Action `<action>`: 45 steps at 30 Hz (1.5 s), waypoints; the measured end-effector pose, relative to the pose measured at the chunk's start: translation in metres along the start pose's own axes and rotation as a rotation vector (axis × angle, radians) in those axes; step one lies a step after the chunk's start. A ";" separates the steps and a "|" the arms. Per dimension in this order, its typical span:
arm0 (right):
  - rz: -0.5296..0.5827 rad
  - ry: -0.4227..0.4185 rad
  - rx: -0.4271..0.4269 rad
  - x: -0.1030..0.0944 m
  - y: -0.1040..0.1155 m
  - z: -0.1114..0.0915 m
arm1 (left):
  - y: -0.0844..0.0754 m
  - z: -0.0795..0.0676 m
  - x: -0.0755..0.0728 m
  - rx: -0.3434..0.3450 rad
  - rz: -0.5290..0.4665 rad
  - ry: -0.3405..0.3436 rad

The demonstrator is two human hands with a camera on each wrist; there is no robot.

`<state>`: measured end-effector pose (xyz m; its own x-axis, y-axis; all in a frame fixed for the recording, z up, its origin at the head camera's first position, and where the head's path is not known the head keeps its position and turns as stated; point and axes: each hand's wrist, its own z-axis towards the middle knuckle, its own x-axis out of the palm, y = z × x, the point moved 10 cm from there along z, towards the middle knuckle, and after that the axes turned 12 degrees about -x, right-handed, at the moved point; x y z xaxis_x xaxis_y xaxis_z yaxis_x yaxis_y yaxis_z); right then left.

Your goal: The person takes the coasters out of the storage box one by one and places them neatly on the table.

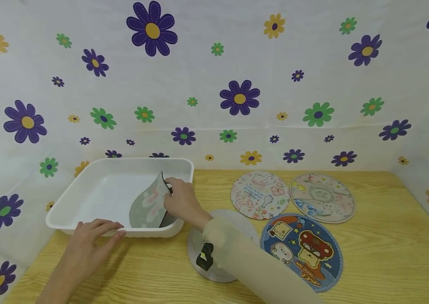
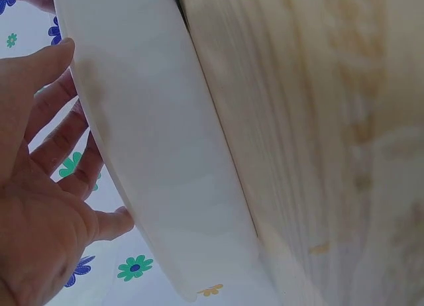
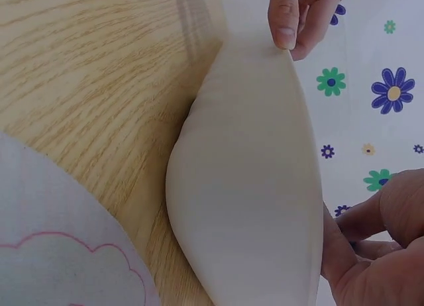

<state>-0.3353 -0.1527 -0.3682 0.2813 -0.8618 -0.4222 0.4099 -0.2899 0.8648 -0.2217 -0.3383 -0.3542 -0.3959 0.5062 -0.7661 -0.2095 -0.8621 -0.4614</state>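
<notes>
A white rectangular tray [image 1: 109, 192] stands on the wooden table at the left. My left hand [image 1: 94, 242] rests at its front rim, fingers spread and fingertips touching the edge. My right hand [image 1: 184, 200] reaches over the tray's right end and pinches a round grey-green mat [image 1: 147, 207] by its edge. The mat has pale pink and white shapes, a dark underside, and stands tilted and bent inside the tray. In the right wrist view the tray wall [image 3: 245, 167] hides the mat, with the right fingers [image 3: 338, 246] behind its rim.
A pale round mat [image 1: 214, 274] lies under my right forearm. Farther right lie a blue cartoon mat [image 1: 294, 257], a pink floral mat [image 1: 256, 196] and a beige patterned mat [image 1: 336, 198]. A flower-print cloth [image 1: 199, 76] hangs behind the table.
</notes>
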 end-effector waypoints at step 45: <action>0.633 -0.219 0.230 -0.056 -0.033 -0.037 | -0.023 -0.005 -0.002 0.039 0.158 -0.097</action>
<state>-0.3324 -0.0797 -0.3833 0.2139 -0.9508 0.2240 0.0246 0.2345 0.9718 -0.2120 -0.3195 -0.3445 -0.5103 0.3619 -0.7802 -0.1722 -0.9318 -0.3196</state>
